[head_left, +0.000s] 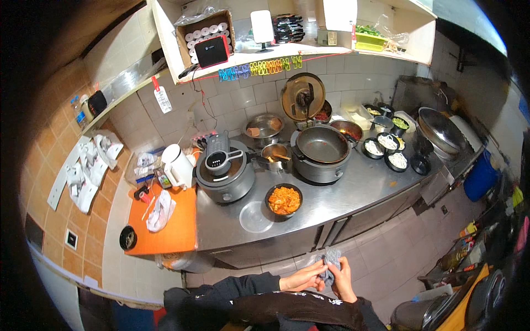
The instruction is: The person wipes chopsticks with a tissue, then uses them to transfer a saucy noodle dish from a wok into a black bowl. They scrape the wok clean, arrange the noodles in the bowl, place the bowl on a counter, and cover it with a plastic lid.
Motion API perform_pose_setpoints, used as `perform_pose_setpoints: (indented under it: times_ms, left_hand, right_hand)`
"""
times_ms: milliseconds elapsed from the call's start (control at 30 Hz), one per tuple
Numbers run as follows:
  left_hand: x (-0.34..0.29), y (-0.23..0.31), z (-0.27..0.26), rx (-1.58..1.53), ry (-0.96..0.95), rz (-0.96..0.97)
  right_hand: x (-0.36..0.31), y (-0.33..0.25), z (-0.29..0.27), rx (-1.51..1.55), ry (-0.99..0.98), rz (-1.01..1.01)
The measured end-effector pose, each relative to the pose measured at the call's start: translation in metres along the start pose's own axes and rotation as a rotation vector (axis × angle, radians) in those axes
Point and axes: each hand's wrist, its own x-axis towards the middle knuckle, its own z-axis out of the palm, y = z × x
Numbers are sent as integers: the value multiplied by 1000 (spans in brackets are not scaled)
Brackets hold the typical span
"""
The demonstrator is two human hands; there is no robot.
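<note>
A crumpled grey cloth [330, 258] is bunched between my two hands, in front of the counter and over the tiled floor. My right hand [344, 281] is closed round its right side. From the left, my left hand [302, 278] meets the cloth with thumb and fingertips pressed against it; some of its fingers are hidden. Nearest to them on the steel counter is a black bowl of orange-red food [284, 200], with a clear round lid [256, 217] lying flat to its left.
A grey electric cooker [225, 182] and a black pan [322, 144] on a second cooker stand behind the bowl. Small bowls of white food [397, 161] sit farther right. At left, an orange board [179, 231] holds a white bag [161, 211], beside a white jug [178, 165].
</note>
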Motion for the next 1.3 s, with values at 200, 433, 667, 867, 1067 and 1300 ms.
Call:
perform_pose_setpoints:
  times_ms: [200,433,667,867,1067,1300]
  left_hand:
    - [-46,26,-45,-5,-12,-32]
    - [-49,36,-69,429,39,57]
    - [-38,42,-98,1658,174,541]
    - [-5,63,-116,1866,251,418]
    - [47,74,-128,1872,118,315]
    - [84,80,-133,1844,154,433]
  right_hand:
    - [25,45,78,-109,275,-126]
    - [48,51,101,85,360,0]
    - [93,32,58,174,423,340]
    - [130,17,37,-60,112,509]
    - [170,48,18,-226,79,374]
    - [200,40,-8,-187,143,332]
